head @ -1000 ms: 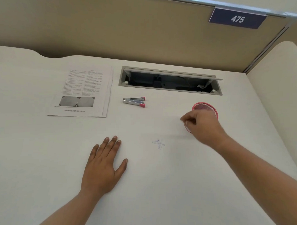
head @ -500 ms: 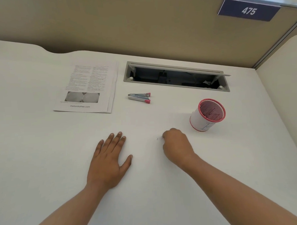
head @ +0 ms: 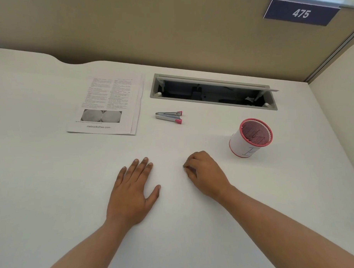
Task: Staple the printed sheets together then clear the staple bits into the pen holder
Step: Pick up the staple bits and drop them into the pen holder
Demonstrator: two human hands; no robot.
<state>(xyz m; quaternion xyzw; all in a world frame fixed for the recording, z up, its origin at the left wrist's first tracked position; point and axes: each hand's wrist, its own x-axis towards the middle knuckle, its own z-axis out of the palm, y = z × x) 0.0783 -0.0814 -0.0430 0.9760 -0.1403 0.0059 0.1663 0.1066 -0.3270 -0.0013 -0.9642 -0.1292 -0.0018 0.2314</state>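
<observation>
Seems past stapling, printed sheets [head: 109, 108] stacked by the stapler [head: 168, 117], but short of filling the pen holder [head: 238, 144]: left hand [head: 132, 195] flat open, right hand [head: 205, 173] curled fingertips-down, hold untellable.

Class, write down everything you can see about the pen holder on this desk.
The pen holder is a round red wire-mesh cup with a red rim and base, its outside wrapped in white paper bearing a pen-drawn mark. It stands upright on the white desk, right of the stapler and beyond the right hand, which does not touch it. Its contents cannot be made out.
</observation>
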